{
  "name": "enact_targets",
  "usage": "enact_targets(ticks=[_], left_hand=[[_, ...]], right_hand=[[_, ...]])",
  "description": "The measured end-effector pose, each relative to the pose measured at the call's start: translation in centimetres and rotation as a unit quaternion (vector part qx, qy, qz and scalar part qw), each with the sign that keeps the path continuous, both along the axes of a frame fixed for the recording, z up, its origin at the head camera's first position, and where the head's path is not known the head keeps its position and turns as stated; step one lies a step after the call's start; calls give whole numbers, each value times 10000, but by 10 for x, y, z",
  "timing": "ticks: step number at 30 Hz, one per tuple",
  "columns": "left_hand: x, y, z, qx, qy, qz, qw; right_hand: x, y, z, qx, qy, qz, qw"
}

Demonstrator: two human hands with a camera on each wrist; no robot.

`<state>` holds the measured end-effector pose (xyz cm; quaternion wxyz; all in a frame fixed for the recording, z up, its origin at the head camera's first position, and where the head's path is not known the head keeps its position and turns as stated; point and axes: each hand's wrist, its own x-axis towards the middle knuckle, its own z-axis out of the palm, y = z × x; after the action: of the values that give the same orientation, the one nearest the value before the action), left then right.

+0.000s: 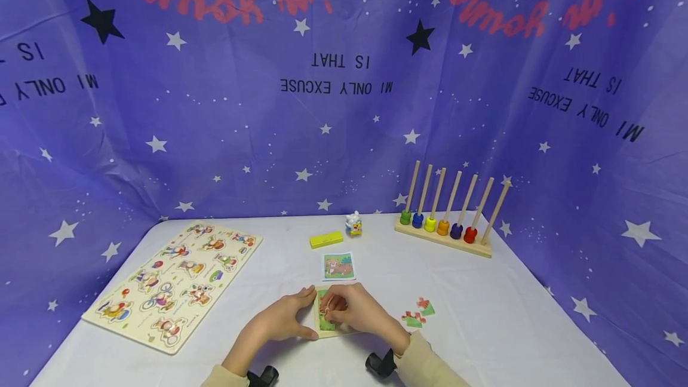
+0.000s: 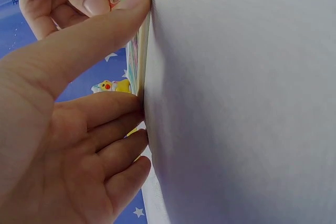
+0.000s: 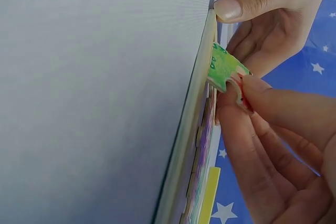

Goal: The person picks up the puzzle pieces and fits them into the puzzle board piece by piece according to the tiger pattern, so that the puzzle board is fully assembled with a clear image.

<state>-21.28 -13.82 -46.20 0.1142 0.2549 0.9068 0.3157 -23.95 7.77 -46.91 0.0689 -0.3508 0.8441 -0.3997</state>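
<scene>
A small wooden jigsaw tray lies on the table with a green picture area inside its pale frame. My left hand steadies the tray's left side, fingers extended, with the thumb at the near corner. Over the tray, my right hand pinches a puzzle piece between thumb and fingers. That piece is green with a red part and stands tilted against the tray in the right wrist view. Two loose puzzle pieces, red and green, lie right of my right hand. My fingers hide much of the tray's inside.
Beyond the tray lies an animal picture card. Behind it are a yellow block and a small toy figure. A peg stand with coloured beads stands back right. On the left lies a large wooden puzzle board.
</scene>
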Motion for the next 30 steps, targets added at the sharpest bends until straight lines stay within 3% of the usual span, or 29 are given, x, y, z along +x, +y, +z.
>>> enact_targets(ticks=[14, 30], left_hand=[[-1, 1, 0, -101, 46, 10, 9999], [-1, 1, -1, -131, 98, 11, 9999]], right_hand=[[0, 0, 0, 456, 457, 50, 9979], [-1, 2, 0, 448, 239, 91, 9987]])
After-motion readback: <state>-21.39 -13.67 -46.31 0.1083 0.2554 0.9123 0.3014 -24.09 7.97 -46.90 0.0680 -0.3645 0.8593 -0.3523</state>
